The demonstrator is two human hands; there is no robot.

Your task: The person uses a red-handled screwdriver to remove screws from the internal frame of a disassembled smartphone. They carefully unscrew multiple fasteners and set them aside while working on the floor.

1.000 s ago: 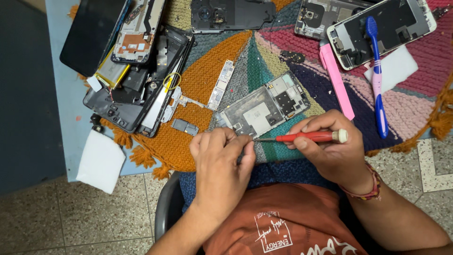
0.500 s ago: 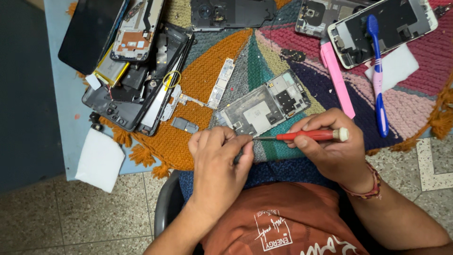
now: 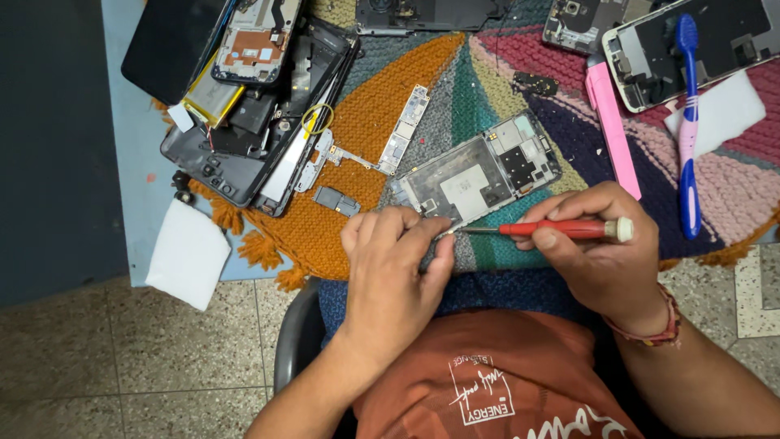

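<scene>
An opened phone frame (image 3: pixel 479 172) with a bare circuit board lies tilted on a colourful woven mat (image 3: pixel 382 130) at the table's near edge. My left hand (image 3: pixel 394 268) rests on the frame's near left corner, fingertips pinched beside the screwdriver tip. My right hand (image 3: pixel 597 256) grips a red-handled screwdriver (image 3: pixel 561 229), held level with its metal tip pointing left at that corner, right by my left fingertips. Whether something tiny sits between those fingertips is hidden.
A heap of dark phone shells, a battery and boards (image 3: pixel 244 106) lies at the left. A narrow circuit board (image 3: pixel 404 130) is on the mat. At the right are a pink flat tool (image 3: pixel 613 134), a blue toothbrush (image 3: pixel 689 122), another open phone (image 3: pixel 691 45) and white cloths (image 3: pixel 188 254).
My hands hold almost the same pose; the left fingers have shifted slightly at the frame's corner. The screwdriver stays level with its tip at the same spot.
</scene>
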